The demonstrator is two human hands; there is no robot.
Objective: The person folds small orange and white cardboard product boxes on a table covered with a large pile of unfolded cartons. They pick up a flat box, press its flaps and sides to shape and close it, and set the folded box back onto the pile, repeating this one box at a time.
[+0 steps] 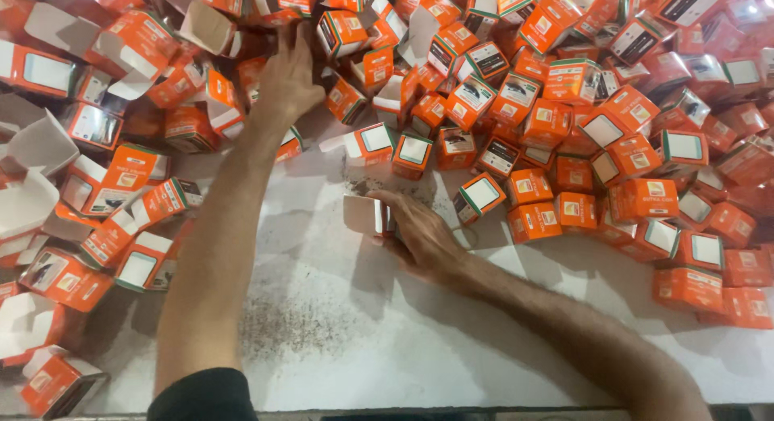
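Reaching into the orange cartons [516, 99], left hand [288, 81] spreads its fingers; right hand [419, 236] grips a small carton [369, 215]

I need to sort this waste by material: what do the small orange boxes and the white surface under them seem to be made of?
Orange boxes: apparently thin printed cardboard with a slight sheen; open flaps show a plain whitish inside. White work surface: hard and matt, perhaps painted board or stone, with dark speckled grime; the exact material is unclear.
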